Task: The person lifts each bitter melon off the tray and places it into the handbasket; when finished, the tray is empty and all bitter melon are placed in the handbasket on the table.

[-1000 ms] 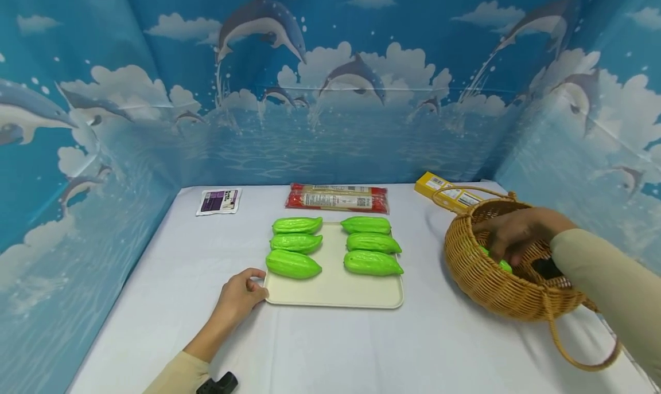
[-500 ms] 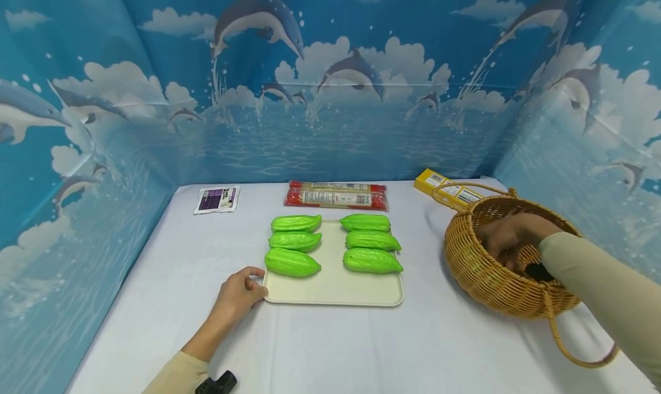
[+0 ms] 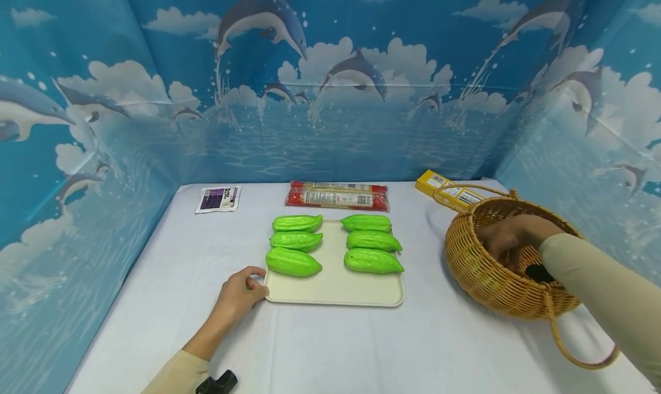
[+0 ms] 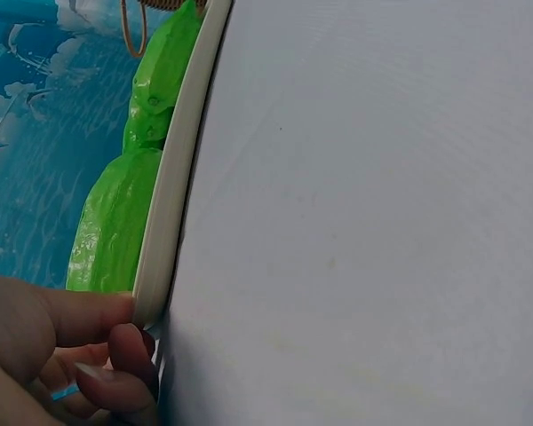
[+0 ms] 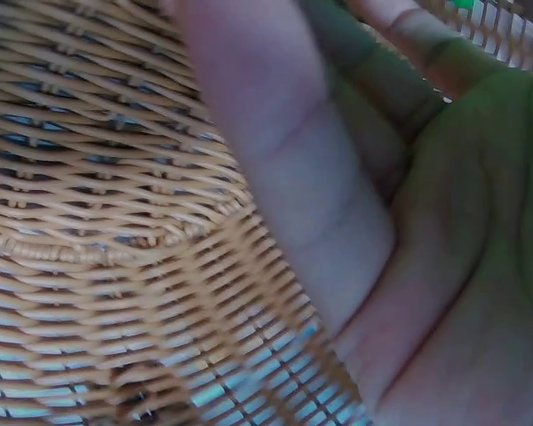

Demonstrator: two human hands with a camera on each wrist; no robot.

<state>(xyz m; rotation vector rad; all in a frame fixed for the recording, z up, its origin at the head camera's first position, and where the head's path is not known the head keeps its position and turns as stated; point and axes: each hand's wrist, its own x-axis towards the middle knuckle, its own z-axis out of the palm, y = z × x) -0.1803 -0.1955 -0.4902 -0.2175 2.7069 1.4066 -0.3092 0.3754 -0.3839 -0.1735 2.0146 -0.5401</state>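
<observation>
In the head view, my left hand [image 3: 240, 293] pinches the near left corner of a cream tray [image 3: 333, 291] between thumb and fingers; the left wrist view shows the fingertips at the rim. Two columns of bright green, wrinkled bitter melons lie on the tray, such as the nearest on the left [image 3: 292, 262] and the nearest on the right [image 3: 373, 261]. My right hand [image 3: 508, 236] reaches down inside a round wicker basket [image 3: 477, 273]. Its fingertips are hidden there. A sliver of green [image 5: 463, 3] shows beyond the fingers in the right wrist view; whether they hold it is unclear.
Behind the tray lie red-and-clear packets [image 3: 337, 197]. A small purple-and-white sachet [image 3: 218, 199] is at the back left. The yellow box [image 3: 449, 190] sits behind the basket, whose looped handle [image 3: 578, 359] hangs toward the front. A dolphin-print curtain [image 3: 330, 136] encloses the table.
My right hand has gone deeper into the basket, and the green bitter melon seen under it a second ago is now hidden in the head view. My left hand stays at the tray corner.
</observation>
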